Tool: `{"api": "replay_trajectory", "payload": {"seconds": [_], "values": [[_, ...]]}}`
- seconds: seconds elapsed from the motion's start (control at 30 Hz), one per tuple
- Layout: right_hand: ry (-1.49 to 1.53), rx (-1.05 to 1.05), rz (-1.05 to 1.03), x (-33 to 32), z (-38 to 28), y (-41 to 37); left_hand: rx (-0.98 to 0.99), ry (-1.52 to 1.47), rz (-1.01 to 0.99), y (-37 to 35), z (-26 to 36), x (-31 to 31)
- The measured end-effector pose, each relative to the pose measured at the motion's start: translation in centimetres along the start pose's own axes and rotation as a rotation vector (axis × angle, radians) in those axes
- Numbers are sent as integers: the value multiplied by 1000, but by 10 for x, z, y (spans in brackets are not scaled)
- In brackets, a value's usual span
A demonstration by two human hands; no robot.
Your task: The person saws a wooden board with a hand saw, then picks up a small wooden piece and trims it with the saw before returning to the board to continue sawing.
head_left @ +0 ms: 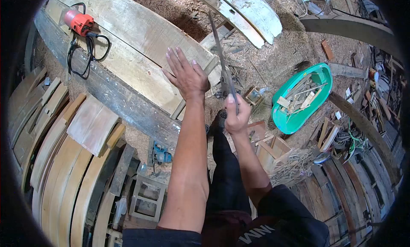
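My left hand (186,76) lies flat with fingers spread on the wide wooden boards (141,29), near their right end. A wooden strip (212,64) crosses under the boards' end beside my wrist. My right hand (238,114) is closed round the handle end of a handsaw (218,46). Its long dark blade appears nearly edge-on, pointing away from me along the boards' end. The grip itself is mostly hidden by my fingers.
A red power tool (80,23) with a black cord rests on the boards at the upper left. A green tub (277,114) with wood scraps stands right. A blue power tool (161,153) sits below the bench. Stacked planks (64,183) fill the lower left; sawdust covers the floor.
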State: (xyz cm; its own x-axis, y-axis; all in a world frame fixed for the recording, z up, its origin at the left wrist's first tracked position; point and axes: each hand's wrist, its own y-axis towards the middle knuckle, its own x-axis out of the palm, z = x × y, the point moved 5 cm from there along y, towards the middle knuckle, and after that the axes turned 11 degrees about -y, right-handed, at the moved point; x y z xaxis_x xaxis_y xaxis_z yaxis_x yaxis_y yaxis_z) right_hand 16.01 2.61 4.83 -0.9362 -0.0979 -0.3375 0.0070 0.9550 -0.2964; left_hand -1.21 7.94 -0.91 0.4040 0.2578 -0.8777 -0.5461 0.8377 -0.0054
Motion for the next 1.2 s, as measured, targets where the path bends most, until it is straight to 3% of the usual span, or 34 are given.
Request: {"api": "replay_trajectory", "payload": {"seconds": [0.03, 0.17, 0.2, 0.43, 0.8, 0.87, 1.0, 1.2], "values": [[7, -67, 20, -3, -5, 1, -7, 7, -9, 0, 0, 1], [95, -28, 29, -14, 9, -30, 12, -11, 24, -1, 3, -1], [105, 91, 4, -16, 4, -40, 9, -15, 25, 0, 4, -2], [56, 90, -34, -12, 27, -95, 2, 19, -2, -1, 0, 2], [-42, -8, 60, 4, 56, -87, 25, 6, 29, 0, 5, 0], [-76, 82, 23, 2, 62, -81, 22, 13, 14, -4, 2, 0], [72, 55, 68, 7, 42, -74, 40, 12, 24, 1, 1, 2], [58, 84, 76, 21, 64, -91, 57, 18, 70, -1, -2, 4]]}}
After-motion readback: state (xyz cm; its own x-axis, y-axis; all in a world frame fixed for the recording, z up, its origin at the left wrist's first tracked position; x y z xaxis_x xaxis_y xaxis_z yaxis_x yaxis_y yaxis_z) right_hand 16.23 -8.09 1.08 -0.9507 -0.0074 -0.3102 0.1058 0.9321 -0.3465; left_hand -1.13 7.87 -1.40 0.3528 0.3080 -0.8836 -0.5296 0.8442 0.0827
